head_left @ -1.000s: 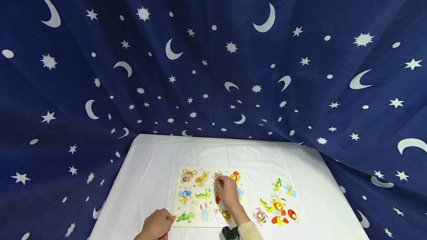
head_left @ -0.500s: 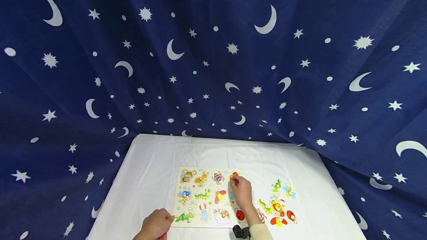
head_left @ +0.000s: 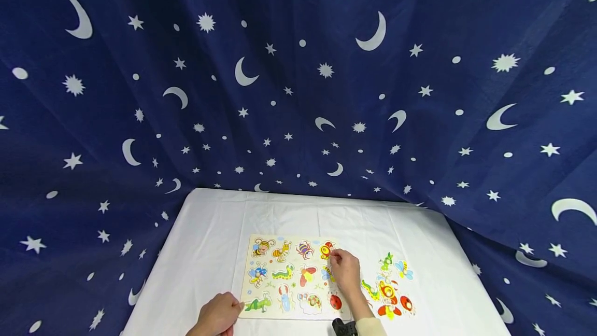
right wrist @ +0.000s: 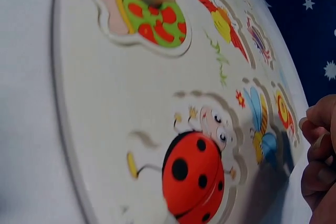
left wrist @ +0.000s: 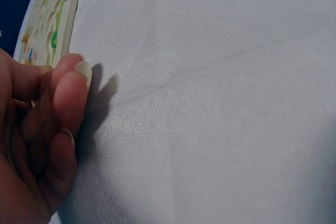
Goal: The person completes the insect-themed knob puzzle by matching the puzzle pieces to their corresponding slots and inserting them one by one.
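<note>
A wooden insect peg puzzle board (head_left: 298, 285) lies on the white table. My left hand (head_left: 219, 313) pinches its near left corner; the left wrist view shows these fingers (left wrist: 71, 98) curled at the board's edge. My right hand (head_left: 346, 273) is over the board's right side, beside the red and yellow butterfly picture (head_left: 326, 249). In the right wrist view its fingers (right wrist: 320, 150) are curled, with no piece visible among them. Below this hand is a printed red ladybug (right wrist: 194, 174). A snail piece (right wrist: 152, 17) with a wooden knob sits in its recess.
Loose insect pieces lie in a group right of the board, including a ladybug piece (head_left: 406, 303), a caterpillar piece (head_left: 370, 290) and a bee piece (head_left: 403, 269). Some overlap. A dark blue curtain (head_left: 298, 77) with moons and stars rises behind the white-covered table (head_left: 210, 242).
My right hand has moved right across the board, from the spider picture to beside the butterfly picture. My left hand stays at the corner. The loose pieces lie where they were.
</note>
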`<state>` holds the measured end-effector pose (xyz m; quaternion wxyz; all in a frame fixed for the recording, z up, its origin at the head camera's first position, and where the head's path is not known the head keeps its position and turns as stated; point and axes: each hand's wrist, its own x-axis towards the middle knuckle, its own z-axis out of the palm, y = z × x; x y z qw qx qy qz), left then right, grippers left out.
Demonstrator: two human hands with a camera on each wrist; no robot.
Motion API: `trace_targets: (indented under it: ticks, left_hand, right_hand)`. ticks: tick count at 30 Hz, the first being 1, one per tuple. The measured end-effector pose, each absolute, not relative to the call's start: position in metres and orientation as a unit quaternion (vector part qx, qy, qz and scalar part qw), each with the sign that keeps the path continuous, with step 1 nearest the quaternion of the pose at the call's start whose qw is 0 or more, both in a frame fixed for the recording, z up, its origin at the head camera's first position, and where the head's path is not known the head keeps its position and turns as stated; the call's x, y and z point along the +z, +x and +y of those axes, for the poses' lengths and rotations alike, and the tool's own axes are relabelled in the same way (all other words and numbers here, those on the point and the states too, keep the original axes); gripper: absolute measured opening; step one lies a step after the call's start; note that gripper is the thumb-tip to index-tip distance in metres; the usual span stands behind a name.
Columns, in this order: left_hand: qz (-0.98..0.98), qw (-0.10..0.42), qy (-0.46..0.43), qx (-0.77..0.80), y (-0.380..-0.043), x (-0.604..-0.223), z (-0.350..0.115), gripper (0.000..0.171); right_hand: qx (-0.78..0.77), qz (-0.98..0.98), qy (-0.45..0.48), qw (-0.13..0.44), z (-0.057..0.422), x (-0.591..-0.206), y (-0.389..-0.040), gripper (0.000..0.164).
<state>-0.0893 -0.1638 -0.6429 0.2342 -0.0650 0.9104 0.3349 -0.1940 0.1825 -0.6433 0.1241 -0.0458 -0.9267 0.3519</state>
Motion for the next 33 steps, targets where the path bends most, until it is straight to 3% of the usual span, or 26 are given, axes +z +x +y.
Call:
trace_targets:
  ticks: [8, 33]
  left_hand:
    - [0.905, 0.241, -0.074, 0.343, -0.09, -0.642, -0.165, 0.025]
    - [0.903, 0.241, -0.077, 0.347, -0.09, -0.643, -0.164, 0.026]
  right_hand:
    - [0.342, -0.931, -0.071, 0.106, 0.194, -0.648, -0.195, 0.005]
    - [0.316, -0.923, -0.121, 0.182, 0.235, -0.651, -0.196, 0.005]
